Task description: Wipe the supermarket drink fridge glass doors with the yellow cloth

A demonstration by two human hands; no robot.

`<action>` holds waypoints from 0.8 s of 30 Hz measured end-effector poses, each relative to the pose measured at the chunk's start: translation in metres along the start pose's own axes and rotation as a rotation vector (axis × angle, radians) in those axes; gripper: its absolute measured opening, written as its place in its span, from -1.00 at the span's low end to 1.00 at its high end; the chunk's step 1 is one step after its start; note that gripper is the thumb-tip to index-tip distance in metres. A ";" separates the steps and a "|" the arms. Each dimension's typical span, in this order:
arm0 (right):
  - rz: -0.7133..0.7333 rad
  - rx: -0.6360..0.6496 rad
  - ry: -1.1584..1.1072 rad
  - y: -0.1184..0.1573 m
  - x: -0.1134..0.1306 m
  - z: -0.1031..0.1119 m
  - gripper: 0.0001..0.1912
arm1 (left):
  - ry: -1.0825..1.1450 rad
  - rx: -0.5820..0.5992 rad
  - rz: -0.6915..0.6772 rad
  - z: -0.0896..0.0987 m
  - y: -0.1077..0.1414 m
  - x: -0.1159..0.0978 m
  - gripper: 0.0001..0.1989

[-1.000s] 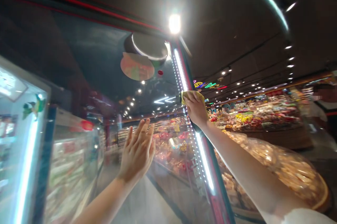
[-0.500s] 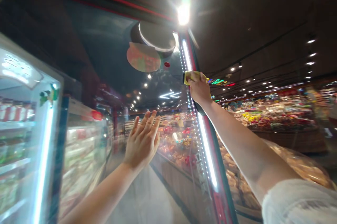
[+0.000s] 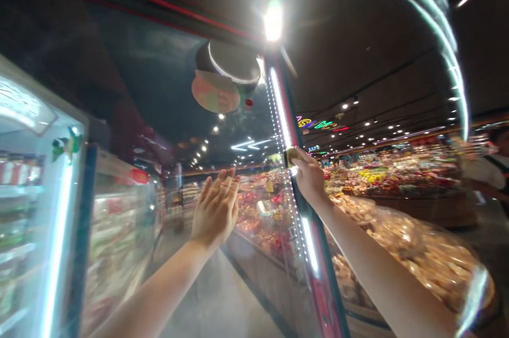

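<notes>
A large glass pane (image 3: 151, 94) fills the left half of the view, full of reflections. Against it lies my left hand (image 3: 216, 208), palm toward the glass, fingers stretched out and holding nothing. To its right, my right hand (image 3: 310, 174) grips a yellow cloth or sponge (image 3: 293, 157). The hand presses this on the upright edge frame (image 3: 332, 279), which is dark and red and has a bright light strip (image 3: 280, 107) along it. The yellow thing is mostly hidden by the fingers.
Bagged goods in a rounded display (image 3: 417, 245) stand at the lower right, with produce displays (image 3: 405, 174) behind. A person (image 3: 493, 168) is at the far right edge. Lit shelves (image 3: 24, 195) show at the left.
My right hand has moved down along the edge frame with the yellow thing. My left hand has kept its place. The view has shifted slightly, and a person now shows at the right.
</notes>
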State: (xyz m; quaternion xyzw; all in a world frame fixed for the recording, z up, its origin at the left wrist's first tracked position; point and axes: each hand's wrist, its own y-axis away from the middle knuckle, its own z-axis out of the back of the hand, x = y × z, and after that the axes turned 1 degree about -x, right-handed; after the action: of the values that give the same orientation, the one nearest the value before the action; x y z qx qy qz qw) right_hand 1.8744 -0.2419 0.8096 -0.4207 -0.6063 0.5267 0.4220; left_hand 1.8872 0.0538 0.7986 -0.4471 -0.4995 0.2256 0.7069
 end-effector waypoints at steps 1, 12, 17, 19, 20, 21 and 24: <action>-0.030 -0.059 -0.050 -0.020 0.006 -0.005 -0.55 | -0.002 0.005 0.004 0.000 0.000 -0.001 -0.38; 0.056 0.018 -0.038 0.039 0.061 -0.052 -0.47 | 0.001 0.055 0.050 -0.002 0.002 -0.004 -0.41; 0.091 0.038 -0.011 0.041 0.048 -0.052 -0.52 | 0.017 0.080 0.055 -0.004 0.003 -0.002 -0.39; 0.046 0.003 -0.029 0.007 0.053 -0.060 -0.56 | 0.014 0.089 0.055 -0.004 0.004 -0.001 -0.42; 0.013 -0.018 -0.041 -0.009 0.057 -0.065 -0.58 | 0.010 0.092 0.056 -0.004 0.004 -0.002 -0.43; -0.018 -0.037 -0.054 -0.019 0.062 -0.069 -0.60 | 0.007 0.095 0.058 -0.004 0.004 -0.002 -0.44; -0.018 -0.046 -0.093 -0.012 0.073 -0.072 -0.63 | 0.000 0.114 0.061 -0.002 0.003 -0.003 -0.45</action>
State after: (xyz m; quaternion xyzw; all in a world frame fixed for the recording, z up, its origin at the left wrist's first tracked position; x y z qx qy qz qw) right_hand 1.9210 -0.1533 0.8328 -0.3999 -0.6410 0.5279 0.3880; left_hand 1.8883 0.0527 0.7943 -0.4211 -0.4719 0.2750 0.7241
